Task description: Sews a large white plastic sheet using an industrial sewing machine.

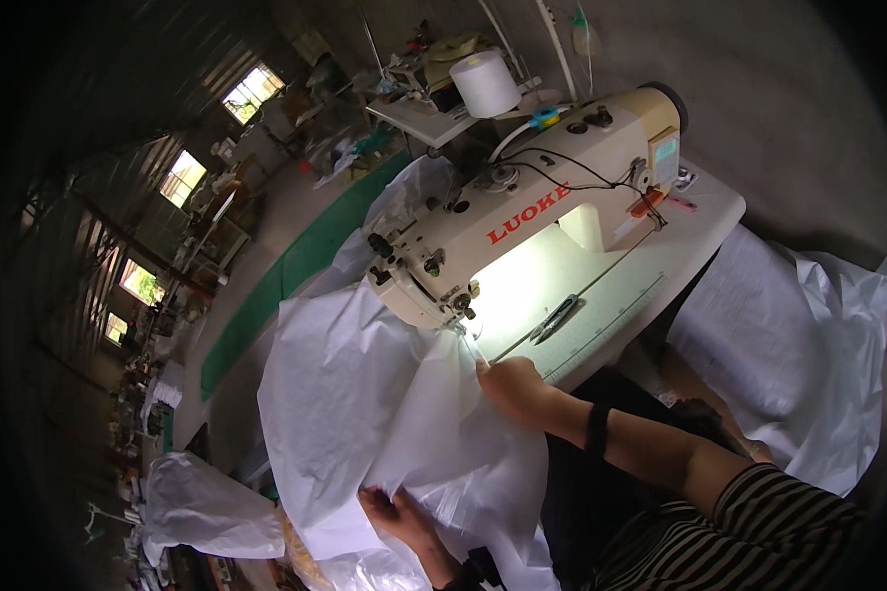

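Observation:
A thin white sheet of fabric [335, 394] lies under the head of a sewing machine [552, 187] and drapes down over the front of the table. Close to the needle area, my right hand [515, 386] pinches the edge of the sheet; its fingertips are partly hidden. Lower down, my left hand [396, 517] has its fingers curled at a fold of the same sheet, apart from the machine. Thread snips [556, 319] rest on the machine bed, right of my right hand. The machine's lamp lights the bed.
A white thread cone [486, 85] stands behind the machine. More white sheeting [769, 335] hangs at the right, and a white bundle [212, 507] sits at the lower left. A green strip [286, 281] runs along the surface at the left. Windows line the far left wall.

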The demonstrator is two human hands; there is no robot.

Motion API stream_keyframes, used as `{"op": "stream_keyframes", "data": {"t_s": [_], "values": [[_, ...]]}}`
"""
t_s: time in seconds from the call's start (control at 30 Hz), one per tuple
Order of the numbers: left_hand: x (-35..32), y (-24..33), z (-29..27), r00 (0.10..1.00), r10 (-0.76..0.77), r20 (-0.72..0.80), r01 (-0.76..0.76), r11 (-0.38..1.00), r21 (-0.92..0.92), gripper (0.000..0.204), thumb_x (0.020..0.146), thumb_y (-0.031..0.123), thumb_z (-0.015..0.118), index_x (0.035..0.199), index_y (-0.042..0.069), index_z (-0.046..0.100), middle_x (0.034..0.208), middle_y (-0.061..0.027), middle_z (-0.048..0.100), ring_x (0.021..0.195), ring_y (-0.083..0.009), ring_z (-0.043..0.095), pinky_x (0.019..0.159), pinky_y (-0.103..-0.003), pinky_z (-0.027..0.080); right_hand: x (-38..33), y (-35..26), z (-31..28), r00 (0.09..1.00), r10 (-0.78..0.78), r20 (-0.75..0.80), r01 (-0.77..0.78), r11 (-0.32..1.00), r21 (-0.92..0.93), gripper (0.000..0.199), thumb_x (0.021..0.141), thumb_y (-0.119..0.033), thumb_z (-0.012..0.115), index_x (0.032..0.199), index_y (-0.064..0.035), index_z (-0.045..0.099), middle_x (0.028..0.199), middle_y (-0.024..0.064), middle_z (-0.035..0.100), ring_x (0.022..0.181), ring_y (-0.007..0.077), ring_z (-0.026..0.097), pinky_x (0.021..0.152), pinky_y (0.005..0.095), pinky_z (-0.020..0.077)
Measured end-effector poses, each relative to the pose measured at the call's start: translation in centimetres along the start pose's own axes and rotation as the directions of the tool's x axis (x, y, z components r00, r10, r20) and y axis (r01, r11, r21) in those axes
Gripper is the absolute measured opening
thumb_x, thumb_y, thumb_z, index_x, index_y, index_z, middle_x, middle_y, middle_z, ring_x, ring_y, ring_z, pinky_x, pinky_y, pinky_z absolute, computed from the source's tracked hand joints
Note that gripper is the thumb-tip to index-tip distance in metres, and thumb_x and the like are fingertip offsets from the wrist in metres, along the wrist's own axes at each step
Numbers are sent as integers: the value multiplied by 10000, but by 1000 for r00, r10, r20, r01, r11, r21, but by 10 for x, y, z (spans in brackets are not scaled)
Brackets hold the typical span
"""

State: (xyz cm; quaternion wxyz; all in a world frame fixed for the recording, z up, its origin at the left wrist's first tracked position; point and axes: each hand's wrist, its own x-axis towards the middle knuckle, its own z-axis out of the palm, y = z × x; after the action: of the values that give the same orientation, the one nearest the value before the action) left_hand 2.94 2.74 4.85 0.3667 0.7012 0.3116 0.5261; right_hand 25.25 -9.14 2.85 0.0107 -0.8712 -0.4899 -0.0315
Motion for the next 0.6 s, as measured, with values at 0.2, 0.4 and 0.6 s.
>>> {"op": "stream_keyframes", "data": {"t_s": [0.2,0.4,0.6], "values": [[19,2,26,997,32,75,-38,996,79,142,767,-93,490,860,-1,434,816,-42,442,759,-149,427,742,-250,390,3,6,5,994,53,-93,-54,998,-10,415,930,-142,553,1319,3,540,621,-28,622,488,151,624,401,323,452],[31,-7,30,997,13,75,-31,971,236,142,756,-97,492,848,-17,419,767,-59,406,716,-176,384,704,-256,396,-11,-1,18,983,62,-170,-67,998,-21,464,883,-107,555,1339,-18,549,566,-48,581,454,151,593,380,313,421],[61,-28,47,992,73,98,-90,980,178,306,787,-83,502,1091,-85,539,955,-180,647,832,-231,599,797,-304,472,16,-4,26,990,91,-107,-91,996,7,446,924,-115,538,1357,-11,521,581,-28,594,471,170,603,377,323,416]]}}
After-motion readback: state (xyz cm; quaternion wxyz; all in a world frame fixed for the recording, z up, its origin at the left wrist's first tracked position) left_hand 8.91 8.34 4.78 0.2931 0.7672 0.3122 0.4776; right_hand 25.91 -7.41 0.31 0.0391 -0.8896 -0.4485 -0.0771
